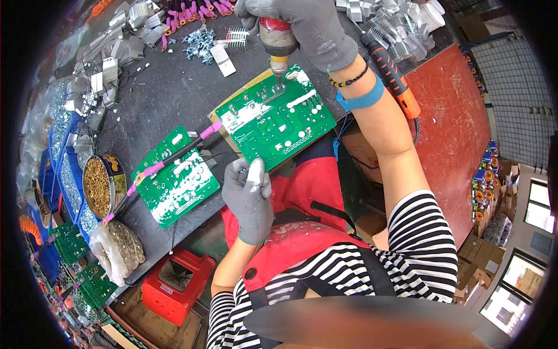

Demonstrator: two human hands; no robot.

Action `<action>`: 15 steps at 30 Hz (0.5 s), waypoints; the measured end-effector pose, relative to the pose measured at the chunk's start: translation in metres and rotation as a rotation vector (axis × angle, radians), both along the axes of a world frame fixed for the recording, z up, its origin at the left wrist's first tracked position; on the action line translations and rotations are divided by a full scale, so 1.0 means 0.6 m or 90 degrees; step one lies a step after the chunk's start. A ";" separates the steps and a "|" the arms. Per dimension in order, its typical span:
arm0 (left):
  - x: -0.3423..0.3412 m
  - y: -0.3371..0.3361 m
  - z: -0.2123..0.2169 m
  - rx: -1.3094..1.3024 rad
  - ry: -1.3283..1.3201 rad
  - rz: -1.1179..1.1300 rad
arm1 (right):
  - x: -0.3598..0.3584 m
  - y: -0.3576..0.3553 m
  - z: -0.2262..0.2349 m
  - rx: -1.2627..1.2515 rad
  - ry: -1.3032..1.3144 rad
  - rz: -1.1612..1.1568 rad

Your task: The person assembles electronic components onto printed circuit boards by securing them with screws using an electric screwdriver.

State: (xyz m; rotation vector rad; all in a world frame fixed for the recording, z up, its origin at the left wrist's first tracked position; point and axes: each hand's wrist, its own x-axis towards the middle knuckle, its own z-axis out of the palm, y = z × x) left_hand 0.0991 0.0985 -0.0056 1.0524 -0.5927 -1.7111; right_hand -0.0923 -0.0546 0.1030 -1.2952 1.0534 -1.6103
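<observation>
My right hand [325, 32], in a grey glove, grips a power screwdriver [278, 42] with a red and dark body. Its bit points down at the far part of a green circuit board [290, 119], which lies solder side up over a yellowish edge. At the board's near left corner is my left hand [249, 195], also gloved, with fingers curled and thumb pressed in. Small metal bits show at its fingers, too small to name. A black cable with pink sleeves [192, 145] runs from this board across a second green board [180, 186] on the left.
Loose screws [199, 43] and metal heat sinks [110, 70] lie at the far side. An orange and black handheld tool [395, 81] rests right of my forearm. Left are a tin of brass-coloured parts [97, 186] and blue bins [71, 157]. A red stool [174, 285] stands below.
</observation>
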 end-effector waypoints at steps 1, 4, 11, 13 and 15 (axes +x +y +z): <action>0.000 0.000 -0.001 -0.002 0.013 0.009 | 0.002 -0.002 -0.002 -0.032 -0.029 0.005; 0.001 0.000 0.004 0.005 0.015 0.018 | 0.008 0.019 0.026 0.023 -0.081 0.040; -0.005 0.000 0.005 0.011 0.010 0.024 | -0.018 0.000 -0.012 -0.074 0.225 0.075; -0.004 -0.001 0.002 0.007 0.029 0.049 | 0.005 0.018 0.005 0.001 0.084 0.045; -0.002 -0.001 0.002 0.007 0.030 0.046 | 0.028 0.032 0.016 0.074 -0.055 0.009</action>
